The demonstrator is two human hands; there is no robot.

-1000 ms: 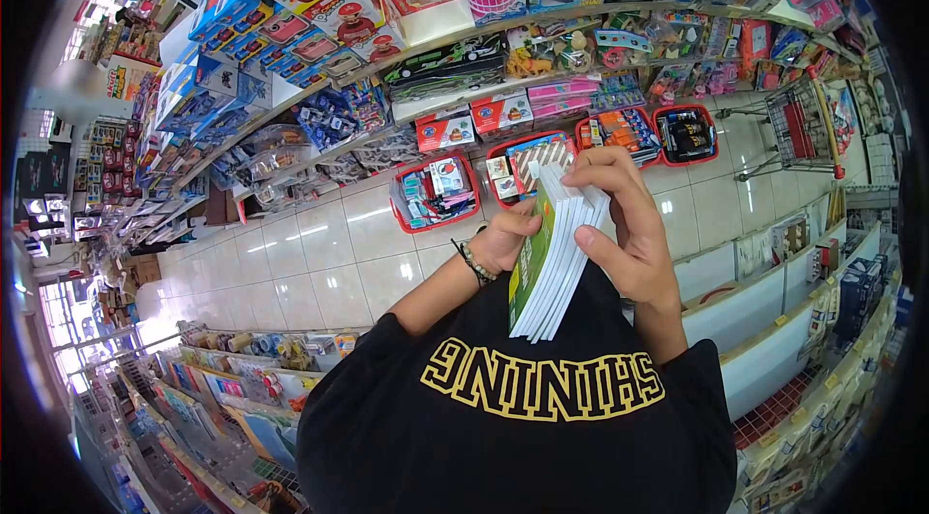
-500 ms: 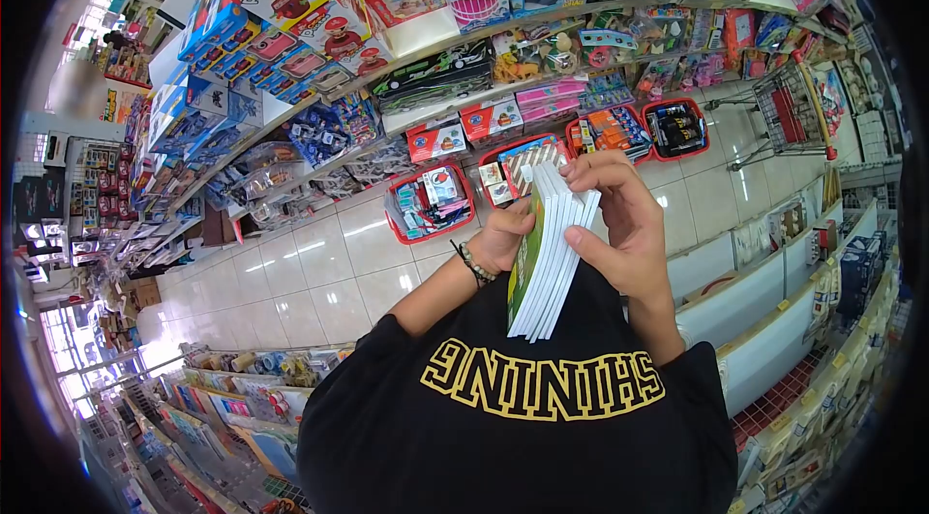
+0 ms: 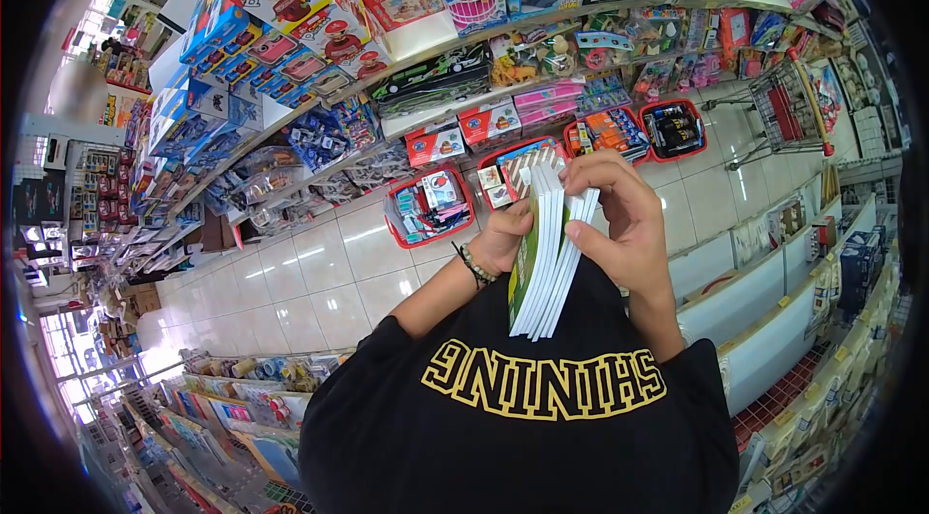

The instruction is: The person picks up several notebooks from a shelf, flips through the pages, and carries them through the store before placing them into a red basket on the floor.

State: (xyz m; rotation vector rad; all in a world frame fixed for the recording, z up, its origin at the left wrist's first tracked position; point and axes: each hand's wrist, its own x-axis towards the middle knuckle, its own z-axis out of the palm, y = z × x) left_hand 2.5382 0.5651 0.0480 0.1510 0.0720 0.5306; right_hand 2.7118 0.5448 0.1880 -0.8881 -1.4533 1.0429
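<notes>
In front of my chest is a stack of thin notebooks [image 3: 544, 267], stood on edge with white page edges towards me and a green cover on the left side. My left hand [image 3: 502, 237], with a beaded bracelet [image 3: 474, 265] at its wrist, grips the stack from the left, its thumb on the green cover. On the other side, my right hand [image 3: 624, 219] pinches the rightmost notebooks between thumb and fingers. A gap shows near the top between those and the rest. The left fingers behind the stack are hidden.
Red baskets [image 3: 433, 241] of packaged goods line the tiled floor [image 3: 319, 272] below toy shelves [image 3: 426, 35]. A shopping cart [image 3: 782, 112] stands at the right. Racks with white dividers [image 3: 764, 345] are close by my right arm; more racks [image 3: 232, 408] are at the lower left.
The right-hand notebooks have parted slightly from the others near the top, under my right fingers. Both hands stay nearly in place.
</notes>
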